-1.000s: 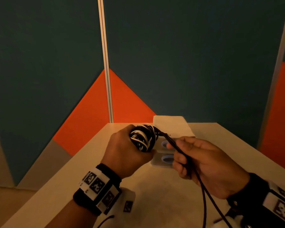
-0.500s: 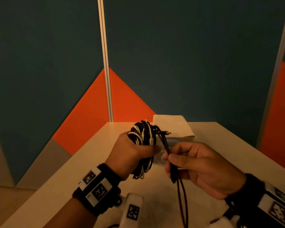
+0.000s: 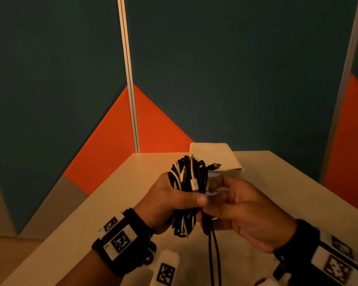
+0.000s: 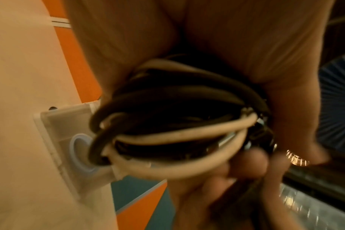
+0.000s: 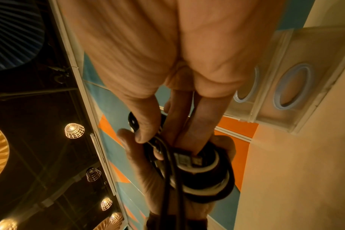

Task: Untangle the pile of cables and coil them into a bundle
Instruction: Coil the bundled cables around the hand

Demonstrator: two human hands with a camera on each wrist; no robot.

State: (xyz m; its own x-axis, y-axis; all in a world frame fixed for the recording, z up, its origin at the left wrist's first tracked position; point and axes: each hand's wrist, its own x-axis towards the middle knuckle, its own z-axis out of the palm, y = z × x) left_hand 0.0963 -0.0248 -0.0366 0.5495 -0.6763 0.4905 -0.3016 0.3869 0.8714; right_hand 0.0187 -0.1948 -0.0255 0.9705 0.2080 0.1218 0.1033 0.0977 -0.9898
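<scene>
A coil of black and white cables (image 3: 187, 182) stands upright above the table, gripped round its middle by my left hand (image 3: 174, 201), thumb across the front. The left wrist view shows the coil (image 4: 167, 118) close up, black and white loops under my palm. My right hand (image 3: 232, 205) sits against the coil's right side and pinches the loose black cable (image 3: 213, 250), which hangs down in two strands towards the bottom edge. In the right wrist view my right fingers (image 5: 146, 124) pinch that black cable (image 5: 167, 179) beside the coil (image 5: 207, 179). A connector tip (image 3: 215, 166) sticks out at the coil's upper right.
The pale table (image 3: 91, 223) sits in a corner of teal and orange wall panels. A folded beige cloth (image 3: 213, 155) lies at the back. A clear plastic case with two blue rings (image 5: 286, 87) lies on the table behind my hands, mostly hidden in the head view.
The left hand turned the coil from end-on to upright. The right hand moved in from the right until it touches the coil, bringing the loose black cable alongside it.
</scene>
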